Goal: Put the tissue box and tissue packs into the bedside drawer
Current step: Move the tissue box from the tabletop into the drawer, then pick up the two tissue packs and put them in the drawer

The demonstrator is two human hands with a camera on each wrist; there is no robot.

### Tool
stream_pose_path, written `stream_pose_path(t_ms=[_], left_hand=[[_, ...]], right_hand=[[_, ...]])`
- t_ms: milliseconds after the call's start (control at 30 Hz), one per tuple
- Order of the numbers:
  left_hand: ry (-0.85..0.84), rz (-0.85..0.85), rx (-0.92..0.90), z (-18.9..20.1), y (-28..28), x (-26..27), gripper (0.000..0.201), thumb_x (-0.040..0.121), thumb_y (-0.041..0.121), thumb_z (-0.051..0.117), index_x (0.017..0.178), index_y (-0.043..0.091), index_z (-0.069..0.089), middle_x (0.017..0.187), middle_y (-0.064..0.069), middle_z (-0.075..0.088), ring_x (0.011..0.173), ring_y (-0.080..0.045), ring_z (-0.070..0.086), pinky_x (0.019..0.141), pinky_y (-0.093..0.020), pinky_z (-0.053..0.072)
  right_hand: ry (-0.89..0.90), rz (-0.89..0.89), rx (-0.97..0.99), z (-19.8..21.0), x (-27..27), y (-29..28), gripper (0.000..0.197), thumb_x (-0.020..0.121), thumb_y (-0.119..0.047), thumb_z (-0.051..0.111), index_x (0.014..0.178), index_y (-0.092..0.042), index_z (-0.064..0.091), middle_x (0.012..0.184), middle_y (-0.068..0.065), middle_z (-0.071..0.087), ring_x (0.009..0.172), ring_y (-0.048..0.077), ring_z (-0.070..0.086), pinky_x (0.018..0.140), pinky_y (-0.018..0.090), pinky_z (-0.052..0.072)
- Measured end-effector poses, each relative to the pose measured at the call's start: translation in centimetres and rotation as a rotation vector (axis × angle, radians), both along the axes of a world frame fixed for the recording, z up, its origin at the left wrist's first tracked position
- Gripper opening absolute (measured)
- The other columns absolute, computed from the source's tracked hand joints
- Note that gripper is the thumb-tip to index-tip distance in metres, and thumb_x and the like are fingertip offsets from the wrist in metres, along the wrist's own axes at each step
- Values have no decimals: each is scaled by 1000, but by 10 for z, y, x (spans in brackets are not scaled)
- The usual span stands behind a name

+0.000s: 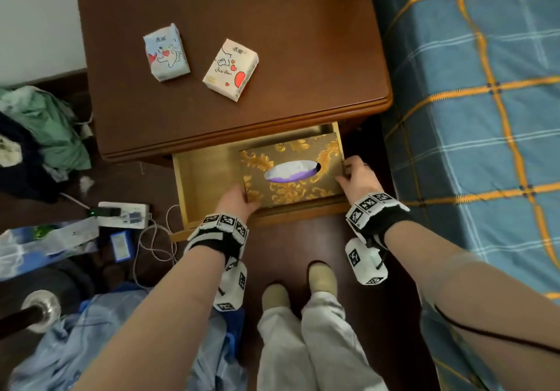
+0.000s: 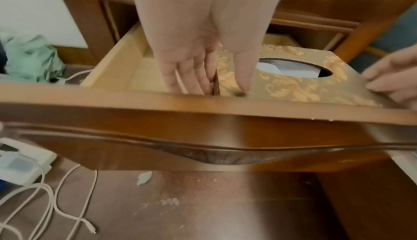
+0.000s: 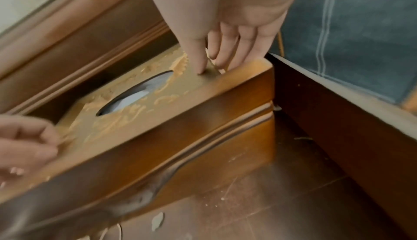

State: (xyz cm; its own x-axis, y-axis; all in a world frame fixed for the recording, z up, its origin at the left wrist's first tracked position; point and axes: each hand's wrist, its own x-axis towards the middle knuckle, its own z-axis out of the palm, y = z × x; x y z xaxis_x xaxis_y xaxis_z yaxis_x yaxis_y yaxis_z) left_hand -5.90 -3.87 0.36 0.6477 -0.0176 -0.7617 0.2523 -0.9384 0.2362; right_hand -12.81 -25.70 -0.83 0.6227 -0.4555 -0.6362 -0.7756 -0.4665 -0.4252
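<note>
While the bedside table [image 1: 272, 57] fills the upper middle of the head view, its drawer [image 1: 200, 184] stands open below, the gold tissue box [image 1: 291, 172] in its right half. Left hand [image 1: 235, 201] and right hand [image 1: 359, 177] grip the box's ends. Two tissue packs, blue [image 1: 166, 52] and cream [image 1: 231, 69], lie on the tabletop.

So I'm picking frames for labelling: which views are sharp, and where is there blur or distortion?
Head view: mostly sharp, print on both tissue packs legible, wide-angle bending at the edges. Left wrist view: soft, drawer front smeared and bowed, tissue box pattern readable. Right wrist view: blurriest, left hand smeared.
</note>
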Motion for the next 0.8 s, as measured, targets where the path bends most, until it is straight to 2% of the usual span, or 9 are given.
stream_pose_path(t_ms=[67,167,266,333,400,500,599,699,799], left_hand=[[8,-78,55,9,-2,2,45,86,28,63,121,4,48,123,-18,60,113,-33,58,96,-40,46],[-75,-184,98,31,-4,2,44,89,32,58,126,10,46,122,-13,63,111,-31,61,94,-42,50],[-240,-327,-17,64,-7,2,28,92,27,51,117,15,54,112,-8,67,100,-26,65,86,-40,55],[-420,-366,-122,88,-8,10,20,93,24,50,107,13,59,104,-7,68,93,-26,64,80,-38,54],[-543,-332,-202,111,-8,25,20,92,23,51,104,11,61,102,-9,66,93,-27,62,79,-38,50],[-662,-201,-241,136,-1,61,23,92,22,49,107,10,61,109,-10,63,101,-27,58,87,-41,49],[-662,-72,-178,147,8,105,26,92,20,48,113,9,57,121,-12,57,111,-30,55,94,-43,47],[-540,39,-148,141,15,147,35,90,20,51,123,10,50,132,-13,49,118,-31,52,96,-43,46],[-428,105,-136,125,21,179,48,89,21,56,133,8,42,138,-15,41,123,-32,48,100,-43,43]], right_hand=[[-36,90,-97,14,2,2,32,86,-17,57,114,-7,47,121,15,55,113,34,52,90,44,46],[-216,295,-158,45,5,9,20,89,-20,52,103,-6,52,106,14,63,100,32,56,81,41,45],[-398,498,-145,81,10,21,16,87,-20,51,97,-9,56,91,11,67,91,31,58,79,40,45],[-492,568,-149,103,16,28,21,85,-24,48,98,-11,58,91,11,68,91,32,60,80,41,48],[-548,574,-153,122,26,34,21,84,-21,52,100,-11,60,97,11,68,93,33,60,83,43,50],[-566,544,-159,141,56,45,23,83,-15,55,106,-11,59,114,11,63,101,33,57,88,45,48],[-482,462,-140,149,96,53,29,87,-16,53,116,-12,54,128,9,54,112,31,50,95,41,42],[-353,226,0,146,132,61,34,89,-19,53,122,-12,48,131,11,49,112,27,52,92,36,42],[-279,-90,123,131,155,70,54,86,-25,60,132,-10,39,137,13,44,122,27,48,101,34,38]])
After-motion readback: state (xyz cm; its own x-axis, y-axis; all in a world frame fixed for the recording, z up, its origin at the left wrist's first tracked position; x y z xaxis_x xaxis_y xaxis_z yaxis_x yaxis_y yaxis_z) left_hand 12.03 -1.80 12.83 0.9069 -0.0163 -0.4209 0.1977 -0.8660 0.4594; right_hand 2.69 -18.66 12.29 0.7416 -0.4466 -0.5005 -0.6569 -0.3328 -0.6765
